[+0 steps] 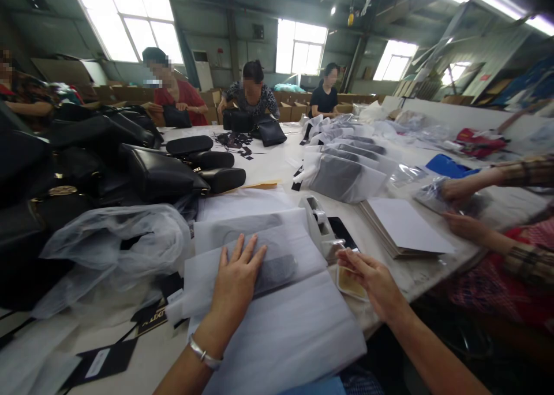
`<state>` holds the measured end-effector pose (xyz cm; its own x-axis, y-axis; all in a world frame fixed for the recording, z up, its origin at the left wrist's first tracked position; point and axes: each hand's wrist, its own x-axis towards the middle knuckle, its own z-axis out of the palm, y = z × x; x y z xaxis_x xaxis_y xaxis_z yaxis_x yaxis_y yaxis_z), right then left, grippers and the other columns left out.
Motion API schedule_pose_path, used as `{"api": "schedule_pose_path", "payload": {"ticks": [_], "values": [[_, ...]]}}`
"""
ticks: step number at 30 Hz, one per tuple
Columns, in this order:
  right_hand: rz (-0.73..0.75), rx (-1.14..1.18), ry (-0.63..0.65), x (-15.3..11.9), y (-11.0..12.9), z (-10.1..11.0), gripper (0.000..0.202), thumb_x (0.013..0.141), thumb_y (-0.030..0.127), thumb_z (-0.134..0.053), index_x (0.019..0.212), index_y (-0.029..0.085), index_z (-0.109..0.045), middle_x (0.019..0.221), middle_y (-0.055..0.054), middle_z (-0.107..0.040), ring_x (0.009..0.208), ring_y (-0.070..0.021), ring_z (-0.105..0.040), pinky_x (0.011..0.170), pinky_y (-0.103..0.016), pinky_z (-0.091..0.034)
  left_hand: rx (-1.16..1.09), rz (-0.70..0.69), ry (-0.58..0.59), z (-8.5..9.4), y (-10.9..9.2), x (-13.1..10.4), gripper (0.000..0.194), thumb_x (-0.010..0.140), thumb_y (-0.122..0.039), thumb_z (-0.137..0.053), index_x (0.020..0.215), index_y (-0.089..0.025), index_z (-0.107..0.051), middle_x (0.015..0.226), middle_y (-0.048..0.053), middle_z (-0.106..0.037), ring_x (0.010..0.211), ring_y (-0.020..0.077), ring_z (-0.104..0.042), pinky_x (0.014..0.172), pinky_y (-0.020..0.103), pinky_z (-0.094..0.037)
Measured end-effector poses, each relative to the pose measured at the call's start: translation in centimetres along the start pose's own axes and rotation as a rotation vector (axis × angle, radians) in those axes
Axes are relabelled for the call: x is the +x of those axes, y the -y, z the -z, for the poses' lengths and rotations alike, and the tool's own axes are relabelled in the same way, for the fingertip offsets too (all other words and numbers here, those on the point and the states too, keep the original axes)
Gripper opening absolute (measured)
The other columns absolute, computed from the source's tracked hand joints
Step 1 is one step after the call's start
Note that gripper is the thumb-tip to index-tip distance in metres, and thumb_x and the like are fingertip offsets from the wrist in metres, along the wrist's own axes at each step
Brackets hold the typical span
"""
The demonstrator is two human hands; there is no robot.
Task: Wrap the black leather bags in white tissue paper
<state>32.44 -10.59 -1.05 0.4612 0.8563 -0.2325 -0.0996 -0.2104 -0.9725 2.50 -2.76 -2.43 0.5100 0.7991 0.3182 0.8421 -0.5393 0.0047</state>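
A dark bag (274, 272) shows through the white tissue paper (289, 331) folded over it in front of me. My left hand (238, 276) lies on this wrapping with its fingers spread and flat, holding nothing. Just right of the wrapping, my right hand (367, 274) has its fingers pressed together. What they hold, if anything, I cannot make out. Close to those fingertips is the metal end of a tape dispenser (318, 222), and partly behind the hand sits a small dish with a yellowish pad (351, 284).
Black handbags (160, 170) pile up on the left, near clear plastic (121, 239) and black tags (101, 360). Wrapped bags (341, 172) line the far right, behind stacked boards (404, 227). A co-worker's arms (476, 181) reach in from the right; several people work across the table.
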Motion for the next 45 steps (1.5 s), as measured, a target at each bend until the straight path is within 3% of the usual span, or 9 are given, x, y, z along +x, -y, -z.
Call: {"api": "schedule_pose_path", "payload": {"ticks": [4,8,14,17,22,31,39,42,45], "values": [[-0.04,-0.042,0.069,1.1,-1.1,0.6,0.038,0.064,0.054,-0.081,0.079,0.02,-0.078,0.079,-0.006,-0.073,0.065,-0.0178,-0.066,0.056,-0.027,-0.053,0.035,-0.008,-0.047,-0.8,0.3,-0.2,0.053,0.091,-0.006,-0.044,0.136,-0.032,-0.056,0.152,0.004,-0.042,0.14,0.0353,-0.039,0.103,0.06,-0.041],[0.206,-0.458,0.095,3.4,-1.2,2.4,0.035,0.078,0.053,-0.067,0.067,0.021,-0.074,0.058,-0.001,-0.065,0.047,-0.0162,-0.056,0.048,-0.028,-0.046,0.073,-0.028,-0.114,-2.3,0.8,-0.1,0.058,0.088,-0.002,-0.043,0.134,-0.035,-0.058,0.149,0.003,-0.046,0.137,0.0346,-0.043,0.1,0.059,-0.043],[0.556,-0.88,0.182,2.6,1.2,3.9,0.025,0.09,0.044,-0.056,0.086,0.028,-0.076,0.084,-0.004,-0.074,0.075,-0.0249,-0.069,0.07,-0.035,-0.054,0.011,-0.008,-0.073,-1.7,0.8,0.0,0.058,0.089,-0.004,-0.044,0.135,-0.037,-0.056,0.151,0.004,-0.045,0.138,0.0335,-0.043,0.102,0.06,-0.043],[0.709,-0.923,0.417,1.7,4.2,1.3,0.021,0.093,0.04,-0.057,0.092,0.028,-0.074,0.093,-0.004,-0.073,0.086,-0.0227,-0.068,0.079,-0.032,-0.052,-0.034,0.018,-0.031,-0.9,0.6,0.1,0.053,0.092,-0.008,-0.045,0.136,-0.036,-0.056,0.152,0.003,-0.044,0.14,0.0339,-0.04,0.104,0.062,-0.042],[0.913,-1.002,0.781,3.8,8.1,-6.8,0.026,0.095,0.039,-0.055,0.086,0.024,-0.074,0.077,-0.001,-0.068,0.069,-0.015,-0.061,0.068,-0.025,-0.045,-0.036,0.045,-0.02,-0.3,0.1,0.1,0.05,0.092,-0.009,-0.046,0.135,-0.034,-0.056,0.152,0.002,-0.044,0.141,0.0334,-0.039,0.105,0.061,-0.04],[1.075,-1.35,1.06,10.9,9.7,-17.7,0.017,0.084,0.038,-0.067,0.076,0.025,-0.075,0.065,0.002,-0.07,0.059,-0.0124,-0.058,0.053,-0.022,-0.031,-0.034,0.046,-0.017,-0.8,0.3,0.0,0.05,0.093,-0.009,-0.047,0.135,-0.035,-0.055,0.152,0.002,-0.043,0.14,0.034,-0.039,0.105,0.063,-0.041],[1.147,-1.648,0.957,11.5,11.2,-19.6,0.033,0.077,0.058,-0.07,0.072,0.026,-0.077,0.064,-0.004,-0.072,0.064,-0.0191,-0.064,0.054,-0.025,-0.031,-0.051,0.041,-0.018,-0.8,0.3,0.1,0.05,0.092,-0.009,-0.047,0.135,-0.034,-0.056,0.152,0.004,-0.044,0.14,0.0345,-0.039,0.104,0.064,-0.041],[1.067,-1.664,0.723,13.2,11.1,-18.7,0.045,0.071,0.068,-0.072,0.067,0.023,-0.074,0.065,-0.007,-0.071,0.067,-0.0228,-0.066,0.057,-0.026,-0.036,-0.057,0.049,-0.005,-0.6,0.3,0.1,0.05,0.093,-0.009,-0.047,0.135,-0.035,-0.055,0.152,0.003,-0.043,0.141,0.0338,-0.039,0.104,0.064,-0.041],[0.961,-1.578,0.398,14.4,10.6,-15.6,0.031,0.081,0.053,-0.069,0.075,0.023,-0.074,0.074,-0.007,-0.073,0.072,-0.0229,-0.067,0.061,-0.027,-0.04,-0.069,0.054,0.0,-0.5,0.3,0.1,0.048,0.094,-0.011,-0.046,0.135,-0.035,-0.055,0.153,0.001,-0.042,0.141,0.0335,-0.039,0.105,0.063,-0.04]]}}
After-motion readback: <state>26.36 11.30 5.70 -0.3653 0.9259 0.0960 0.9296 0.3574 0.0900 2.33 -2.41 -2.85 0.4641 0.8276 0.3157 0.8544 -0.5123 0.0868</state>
